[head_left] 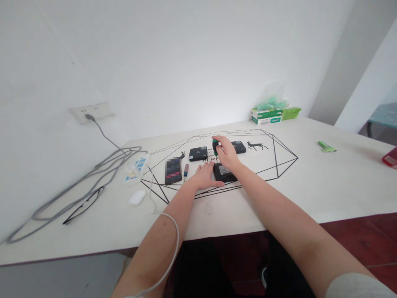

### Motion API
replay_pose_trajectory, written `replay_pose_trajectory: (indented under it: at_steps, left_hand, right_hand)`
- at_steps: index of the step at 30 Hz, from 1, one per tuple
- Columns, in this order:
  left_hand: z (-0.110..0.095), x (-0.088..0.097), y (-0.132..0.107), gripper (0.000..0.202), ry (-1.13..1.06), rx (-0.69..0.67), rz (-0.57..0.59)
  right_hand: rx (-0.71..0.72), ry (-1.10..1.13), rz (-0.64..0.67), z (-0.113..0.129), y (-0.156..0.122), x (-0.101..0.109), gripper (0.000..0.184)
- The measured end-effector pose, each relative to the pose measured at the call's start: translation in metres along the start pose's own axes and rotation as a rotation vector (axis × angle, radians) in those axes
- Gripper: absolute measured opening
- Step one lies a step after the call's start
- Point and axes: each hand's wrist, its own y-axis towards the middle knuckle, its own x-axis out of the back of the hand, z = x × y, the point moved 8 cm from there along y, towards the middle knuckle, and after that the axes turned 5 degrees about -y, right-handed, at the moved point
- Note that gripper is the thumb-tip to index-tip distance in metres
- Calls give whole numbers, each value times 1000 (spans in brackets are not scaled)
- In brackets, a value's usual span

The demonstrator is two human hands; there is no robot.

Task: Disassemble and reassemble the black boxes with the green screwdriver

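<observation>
My right hand (228,151) is closed around the dark, green-marked handle of a screwdriver (215,145), which stands upright with its shaft pointing down. Below it lies a black rectangular device (223,173) with a pale label area on top; whether the tip touches it I cannot tell. My left hand (204,177) rests flat at the device's left edge, fingers stretched and thumb along its near side. Behind my hands are two similar black flat boxes, one to the left (198,153) and another (239,147) partly hidden by my right hand.
Left of my hands lie a second screwdriver (186,171) and a phone (173,171). Farther left are a white case (137,197), a power strip (136,169), glasses (84,205) and a looped grey cable (77,198). Green-and-white boxes (266,116) stand by the wall. A green packet (326,146) lies right.
</observation>
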Motion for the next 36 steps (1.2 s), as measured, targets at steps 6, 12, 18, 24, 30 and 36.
replay_pose_trajectory:
  at_steps: [6,12,18,24,30,36]
  left_hand:
    - [-1,2,0,128,1,-16,-9]
    - [1,0,2,131,-4,-18,-4]
    - [3,-2,3,131,7,-20,-14]
    - [2,0,3,129,3,-39,-27]
    - [1,0,2,131,-6,-30,-13]
    - [1,0,2,130,3,-13,-9]
  right_hand:
    - [-56,-50,-10,-4,1,1,32]
    - [-57,-9,1,-4,0,-2,46]
    - [10,-35,-33,-1,1,2,38]
    - [-56,-47,-8,-3,1,1,37]
    - [-26,-29,-7,0,-1,-2,57]
    - [-2,-42,-11,-2,0,-1,42]
